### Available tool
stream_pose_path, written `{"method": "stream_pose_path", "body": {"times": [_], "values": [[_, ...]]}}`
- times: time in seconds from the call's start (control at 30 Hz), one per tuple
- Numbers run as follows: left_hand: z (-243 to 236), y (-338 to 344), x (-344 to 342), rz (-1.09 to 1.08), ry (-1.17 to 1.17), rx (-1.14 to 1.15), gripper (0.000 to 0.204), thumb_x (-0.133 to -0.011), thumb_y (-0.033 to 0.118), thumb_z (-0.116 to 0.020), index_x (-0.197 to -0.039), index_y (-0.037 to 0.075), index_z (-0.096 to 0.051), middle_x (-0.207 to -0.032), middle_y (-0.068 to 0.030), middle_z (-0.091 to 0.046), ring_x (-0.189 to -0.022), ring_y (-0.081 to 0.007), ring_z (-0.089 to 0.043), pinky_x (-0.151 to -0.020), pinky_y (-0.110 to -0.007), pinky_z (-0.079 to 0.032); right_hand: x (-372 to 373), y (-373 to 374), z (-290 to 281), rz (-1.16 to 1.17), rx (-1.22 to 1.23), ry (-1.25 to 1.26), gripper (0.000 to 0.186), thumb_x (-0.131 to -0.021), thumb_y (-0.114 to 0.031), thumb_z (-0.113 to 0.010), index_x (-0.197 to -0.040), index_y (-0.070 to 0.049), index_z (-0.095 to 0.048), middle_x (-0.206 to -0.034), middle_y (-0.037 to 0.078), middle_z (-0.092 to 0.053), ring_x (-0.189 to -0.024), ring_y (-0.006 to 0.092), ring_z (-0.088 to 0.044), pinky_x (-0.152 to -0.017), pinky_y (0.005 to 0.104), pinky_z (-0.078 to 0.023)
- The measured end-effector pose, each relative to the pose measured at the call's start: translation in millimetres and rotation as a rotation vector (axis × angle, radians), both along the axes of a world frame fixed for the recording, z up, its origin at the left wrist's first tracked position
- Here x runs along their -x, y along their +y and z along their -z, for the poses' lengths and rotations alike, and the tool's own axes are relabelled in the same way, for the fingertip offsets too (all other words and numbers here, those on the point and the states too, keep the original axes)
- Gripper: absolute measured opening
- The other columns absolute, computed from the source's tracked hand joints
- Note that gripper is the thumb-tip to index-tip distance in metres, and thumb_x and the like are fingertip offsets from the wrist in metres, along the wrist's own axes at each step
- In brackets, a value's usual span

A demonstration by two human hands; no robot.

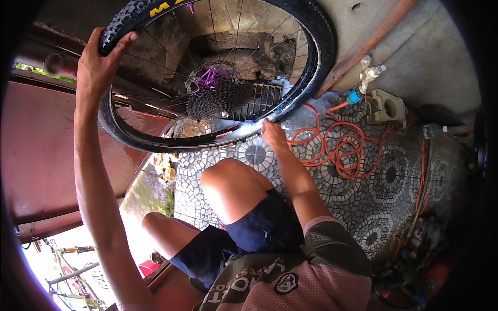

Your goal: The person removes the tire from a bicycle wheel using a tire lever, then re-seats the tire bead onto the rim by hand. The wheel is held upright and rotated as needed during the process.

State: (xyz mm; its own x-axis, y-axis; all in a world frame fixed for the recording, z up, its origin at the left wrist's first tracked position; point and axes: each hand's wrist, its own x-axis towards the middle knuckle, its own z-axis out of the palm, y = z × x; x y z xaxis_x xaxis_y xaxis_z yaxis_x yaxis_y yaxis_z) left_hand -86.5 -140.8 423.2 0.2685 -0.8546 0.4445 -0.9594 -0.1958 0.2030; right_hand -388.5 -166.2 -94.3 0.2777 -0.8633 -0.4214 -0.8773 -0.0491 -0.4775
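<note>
A bicycle wheel with a knobby black tyre [322, 49] is held up in front of me, tilted, with a dark cassette [220, 98] and a purple hub part at its centre. My left hand [102, 61] is closed round the tyre at the upper left, the thumb lying across the tread. At the wheel's lower right, my right hand [275, 135] is closed against the rim and tyre. White suds [251, 126] lie on the rim right beside its fingers. Whatever this hand holds is hidden by the fingers and the foam.
Behind the wheel a metal drain grate [267, 98] is set by the wall. An orange hose [345, 150] lies coiled on the patterned stone floor [254, 154], joined to a tap [369, 75]. A red metal panel [46, 150] stands at left; a bicycle frame [70, 274] shows at lower left.
</note>
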Motion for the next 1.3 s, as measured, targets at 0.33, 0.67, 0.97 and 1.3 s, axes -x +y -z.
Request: {"method": "stream_pose_path", "body": {"times": [0.33,0.67,0.97,1.3], "values": [[2,10,2,-0.006,-0.017,0.048,0.072,-0.083,0.069,-0.075,-0.114,0.005,-0.066,-0.085,-0.0127,-0.070,-0.082,-0.0254,-0.071,-0.078,-0.038,-0.054,63,-63,-43,0.359,0.391,-0.040,0.023,-0.103,-0.029,-0.047,-0.119,-0.012,-0.048,-0.082,0.029,-0.070,-0.080,0.0535,-0.068,-0.072,0.0636,-0.053],[5,8,-12,-0.047,-0.059,0.060,0.076,-0.082,0.071,-0.075,-0.117,0.004,-0.065,-0.092,-0.0173,-0.072,-0.091,-0.0316,-0.074,-0.082,-0.041,-0.055,-12,19,5,-0.150,0.078,-0.107,0.026,-0.106,-0.036,-0.046,-0.122,-0.016,-0.051,-0.095,0.029,-0.072,-0.094,0.0503,-0.069,-0.084,0.0619,-0.053],[9,6,-4,-0.043,-0.017,0.080,0.064,-0.087,0.062,-0.075,-0.117,0.006,-0.065,-0.092,-0.0130,-0.071,-0.088,-0.0236,-0.068,-0.083,-0.036,-0.052,72,-81,-42,0.179,0.469,0.069,0.030,-0.106,-0.038,-0.048,-0.116,-0.010,-0.045,-0.080,0.028,-0.071,-0.077,0.0520,-0.070,-0.068,0.0622,-0.054],[16,-3,-9,-0.095,-0.030,0.068,0.070,-0.086,0.064,-0.075,-0.123,0.006,-0.062,-0.100,-0.0163,-0.073,-0.096,-0.0293,-0.072,-0.087,-0.038,-0.053,-8,-4,-29,-0.108,-0.020,0.034,0.026,-0.101,-0.030,-0.052,-0.120,-0.013,-0.057,-0.110,0.025,-0.072,-0.107,0.0466,-0.068,-0.092,0.0570,-0.054]]}}
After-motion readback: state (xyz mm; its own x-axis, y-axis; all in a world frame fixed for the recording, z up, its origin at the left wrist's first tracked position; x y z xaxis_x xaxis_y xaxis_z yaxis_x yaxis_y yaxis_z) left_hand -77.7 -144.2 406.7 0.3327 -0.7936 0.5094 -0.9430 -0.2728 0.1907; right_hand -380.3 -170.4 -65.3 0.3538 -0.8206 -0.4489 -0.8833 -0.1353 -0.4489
